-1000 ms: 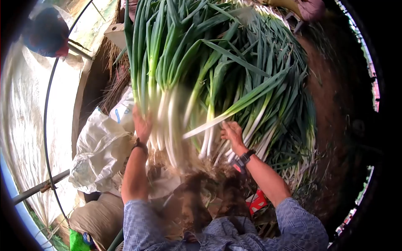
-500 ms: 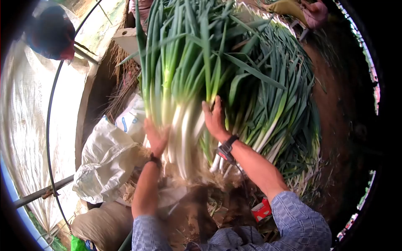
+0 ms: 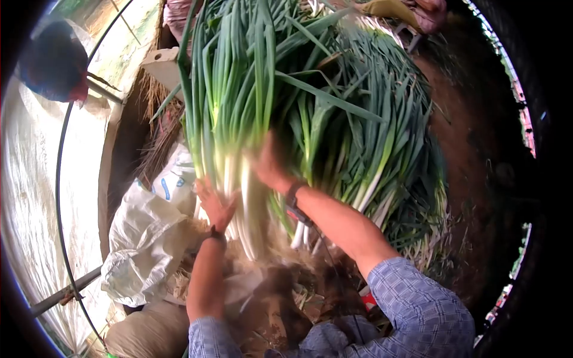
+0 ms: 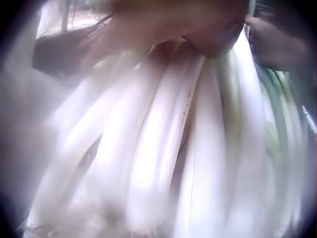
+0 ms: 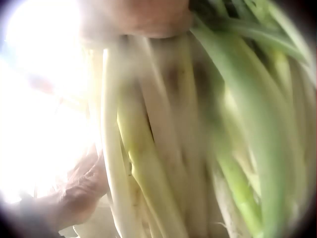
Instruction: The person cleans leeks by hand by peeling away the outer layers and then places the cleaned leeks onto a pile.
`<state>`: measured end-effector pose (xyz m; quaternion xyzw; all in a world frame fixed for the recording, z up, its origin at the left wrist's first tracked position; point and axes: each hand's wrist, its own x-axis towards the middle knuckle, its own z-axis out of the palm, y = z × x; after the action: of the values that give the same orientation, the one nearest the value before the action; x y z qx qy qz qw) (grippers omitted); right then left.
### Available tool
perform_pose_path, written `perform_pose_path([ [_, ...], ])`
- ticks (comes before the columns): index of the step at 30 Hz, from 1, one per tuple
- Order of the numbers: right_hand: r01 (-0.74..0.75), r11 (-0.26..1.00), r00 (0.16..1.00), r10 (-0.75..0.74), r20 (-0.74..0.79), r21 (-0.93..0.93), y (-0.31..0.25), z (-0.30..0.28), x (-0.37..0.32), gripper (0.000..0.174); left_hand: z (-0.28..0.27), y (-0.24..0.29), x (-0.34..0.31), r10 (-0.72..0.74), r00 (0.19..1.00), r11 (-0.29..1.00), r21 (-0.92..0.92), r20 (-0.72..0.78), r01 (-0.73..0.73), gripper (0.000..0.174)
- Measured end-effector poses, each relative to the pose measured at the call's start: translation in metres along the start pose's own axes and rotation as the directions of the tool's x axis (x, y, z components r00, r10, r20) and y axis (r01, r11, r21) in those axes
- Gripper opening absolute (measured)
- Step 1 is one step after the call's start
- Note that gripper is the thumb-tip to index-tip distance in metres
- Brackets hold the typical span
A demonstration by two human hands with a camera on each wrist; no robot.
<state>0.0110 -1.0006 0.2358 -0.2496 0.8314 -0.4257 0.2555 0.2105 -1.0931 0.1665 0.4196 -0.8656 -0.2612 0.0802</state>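
Observation:
A thick bunch of green onions (image 3: 224, 134) stands in front of me, long green leaves up, white stalks (image 4: 148, 144) fanning out toward the roots. My left hand (image 3: 216, 206) grips the bunch low on its near left side; in the left wrist view its fingers cross over the stalks. Higher up, on the right side, my right hand (image 3: 268, 162) holds the bunch, blurred in the head view. In the right wrist view the right hand (image 5: 143, 17) lies across the upper stalks. My left hand (image 5: 84, 191) shows below it there.
A large heap of green onions (image 3: 382, 137) lies to the right. White plastic sacks (image 3: 143, 244) are at the left, beside a brown bundle (image 3: 149, 331). A metal bar (image 3: 65, 291) and a white sheet (image 3: 36, 197) are farther left. Other people are partly visible at the top.
A second ago my right hand held one green onion at the right. It came to the bunch with fingers raised, and now clasps its right side. My left hand has stayed on the bunch.

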Motion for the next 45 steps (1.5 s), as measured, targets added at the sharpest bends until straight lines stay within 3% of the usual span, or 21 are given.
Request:
perform_pose_path([
  [3, 0.077, 0.997, 0.995, -0.076, 0.061, -0.011, 0.027, -0.023, -0.017, 0.094, -0.004, 0.005, -0.006, 0.027, 1.0, 1.0, 0.009, 0.004, -0.027, 0.113],
  [6, 0.243, 0.966, 0.967, -0.235, -0.094, 0.09, 0.029, -0.067, -0.056, 0.072, -0.008, 0.005, -0.007, 0.044, 0.999, 0.999, -0.022, -0.003, -0.044, 0.112],
  [8, 0.324, 0.94, 0.934, -0.3, -0.192, 0.106, 0.038, -0.097, -0.09, 0.043, -0.01, 0.003, -0.01, 0.067, 0.998, 0.996, -0.055, -0.021, -0.068, 0.111],
  [10, 0.116, 0.975, 0.983, -0.085, -0.166, 0.189, 0.072, -0.112, -0.124, 0.038, -0.011, -0.003, -0.014, 0.05, 0.999, 0.997, -0.063, 0.003, -0.05, 0.111],
  [14, -0.193, 0.944, 0.96, 0.238, -0.15, 0.266, 0.131, -0.119, -0.164, 0.047, -0.016, 0.005, -0.028, 0.049, 0.999, 0.983, -0.178, 0.001, -0.048, 0.103],
  [15, -0.222, 0.912, 0.957, 0.272, -0.105, 0.345, 0.148, -0.113, -0.16, 0.066, -0.018, 0.008, -0.031, 0.066, 0.998, 0.984, -0.163, -0.004, -0.065, 0.103],
  [17, -0.107, 0.943, 0.943, 0.197, -0.267, 0.316, 0.156, -0.096, -0.137, 0.07, -0.015, 0.015, -0.03, 0.089, 0.996, 0.983, -0.162, 0.002, -0.087, 0.101],
  [19, -0.174, 0.937, 0.927, 0.26, -0.272, 0.301, 0.12, -0.071, -0.104, 0.083, -0.012, 0.015, -0.027, 0.084, 0.996, 0.977, -0.199, 0.017, -0.079, 0.098],
  [22, -0.274, 0.904, 0.909, 0.355, -0.217, 0.329, 0.054, -0.004, -0.05, 0.101, 0.014, 0.003, -0.019, 0.148, 0.989, 0.989, -0.029, 0.0, -0.148, 0.094],
  [23, -0.178, 0.969, 0.971, 0.202, -0.128, 0.174, 0.009, -0.021, -0.062, 0.106, 0.018, 0.008, -0.019, 0.135, 0.991, 0.99, -0.028, -0.024, -0.135, 0.093],
  [24, -0.057, 0.984, 0.963, 0.099, -0.25, 0.171, 0.024, 0.02, -0.055, 0.11, 0.017, 0.013, -0.021, 0.11, 0.994, 0.99, -0.081, -0.023, -0.112, 0.092],
  [26, -0.056, 0.942, 0.985, 0.106, -0.135, 0.332, 0.047, 0.029, -0.05, 0.112, 0.01, 0.017, -0.021, 0.062, 0.998, 0.982, -0.179, -0.022, -0.065, 0.091],
  [27, -0.106, 0.936, 0.99, 0.13, -0.051, 0.336, 0.061, 0.026, -0.049, 0.11, 0.013, 0.003, -0.018, 0.052, 0.998, 0.989, -0.14, 0.042, -0.046, 0.089],
  [28, -0.028, 0.94, 0.997, 0.052, -0.063, 0.34, 0.068, 0.012, -0.052, 0.104, 0.01, 0.002, -0.018, 0.029, 0.996, 0.988, -0.151, 0.088, -0.015, 0.09],
  [30, -0.132, 0.945, 0.991, 0.122, 0.052, 0.301, 0.079, -0.012, -0.053, 0.095, 0.013, 0.006, -0.02, 0.025, 0.997, 0.99, -0.137, 0.07, -0.016, 0.091],
  [31, -0.141, 0.984, 0.99, 0.139, 0.031, 0.106, 0.082, -0.024, -0.05, 0.087, 0.013, 0.01, -0.022, 0.036, 0.998, 0.993, -0.11, 0.048, -0.031, 0.091],
  [35, -0.058, 0.998, 0.998, 0.059, -0.032, 0.02, 0.075, -0.082, -0.091, 0.079, 0.013, 0.024, -0.03, 0.052, 0.998, 0.986, -0.158, -0.018, -0.054, 0.096],
  [38, -0.126, 0.888, 0.979, 0.184, -0.091, 0.443, 0.086, -0.129, -0.145, 0.059, 0.001, 0.047, -0.05, -0.063, 0.995, 0.99, -0.13, -0.078, 0.052, 0.093],
  [40, -0.111, 0.9, 0.968, 0.195, -0.16, 0.422, 0.149, -0.131, -0.178, 0.045, 0.005, 0.052, -0.077, 0.012, 0.952, 1.0, 0.013, -0.304, -0.008, 0.076],
  [42, -0.175, 0.848, 0.938, 0.298, -0.177, 0.5, 0.203, -0.139, -0.226, 0.03, -0.005, 0.092, -0.122, -0.12, 0.932, 0.948, -0.32, -0.341, 0.005, 0.055],
  [45, -0.363, 0.868, 0.906, 0.414, -0.089, 0.338, 0.247, -0.15, -0.294, 0.025, 0.003, 0.076, -0.21, -0.247, 0.967, 0.92, -0.297, 0.066, 0.256, 0.029],
])
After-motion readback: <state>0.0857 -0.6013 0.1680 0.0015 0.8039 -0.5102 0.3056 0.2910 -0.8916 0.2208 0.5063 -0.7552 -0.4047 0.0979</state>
